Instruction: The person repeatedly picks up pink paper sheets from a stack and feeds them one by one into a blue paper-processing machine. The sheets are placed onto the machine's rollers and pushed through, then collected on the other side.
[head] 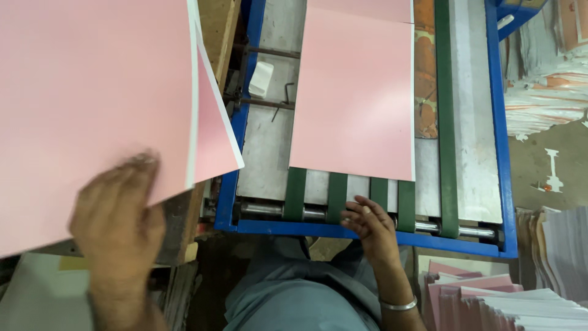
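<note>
Feeding stage. My left hand (119,217) lies flat and open-fingered on the pink sheet stack (92,104) at left, gripping nothing. My right hand (370,224) rests loosely open on the blue frame (367,231), just below a pink sheet (352,98) lying on the green belts (337,196). I judge that squaring each sheet to the belts matters; the frame rails bound the sides, and bare metal lies left of the sheet.

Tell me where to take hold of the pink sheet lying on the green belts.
Probably grip the pink sheet at its near edge, coming from the blue frame's front side. That edge lies flat across the green belts, unobstructed, just ahead of the right hand; the far end passes out of view.
</note>
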